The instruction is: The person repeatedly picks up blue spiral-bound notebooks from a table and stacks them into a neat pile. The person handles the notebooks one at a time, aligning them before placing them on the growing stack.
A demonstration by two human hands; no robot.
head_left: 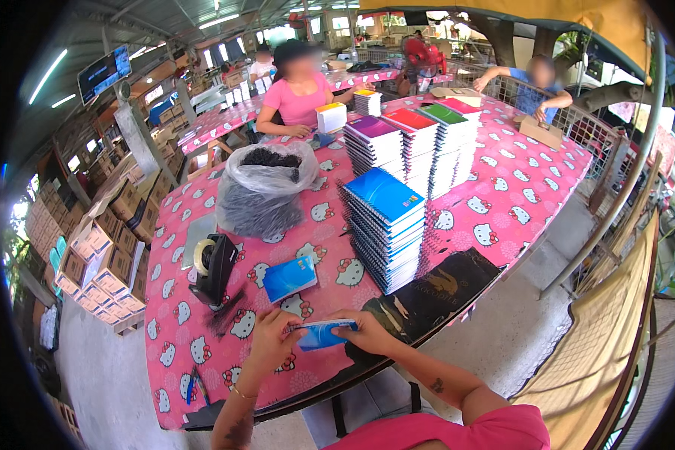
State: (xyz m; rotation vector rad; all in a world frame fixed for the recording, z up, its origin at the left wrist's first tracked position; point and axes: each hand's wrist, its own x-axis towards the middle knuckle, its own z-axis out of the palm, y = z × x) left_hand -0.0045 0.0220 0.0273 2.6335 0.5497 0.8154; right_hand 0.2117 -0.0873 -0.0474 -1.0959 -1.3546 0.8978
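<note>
A small blue-covered notebook (321, 337) is held up between my two hands just over the near edge of the table. My left hand (272, 335) pinches its left end, where a spiral binding shows. Around its right end my right hand (365, 332) is closed, with the thumb near the top edge. Just beyond lies another blue notebook (290, 278), flat on the tablecloth. A tall stack of blue spiral notebooks (386, 225) stands beyond my right hand. Left of the flat notebook, thin black binding coils (228, 315) lie loose beside a black tape dispenser (216, 268).
A clear plastic bag (259, 199) of black coils sits mid-table. Purple, red and green notebook stacks (373, 142) stand behind the blue one. Pens (196, 386) lie near left. A person in pink (300, 101) and another in blue (540, 94) work at the table's far sides.
</note>
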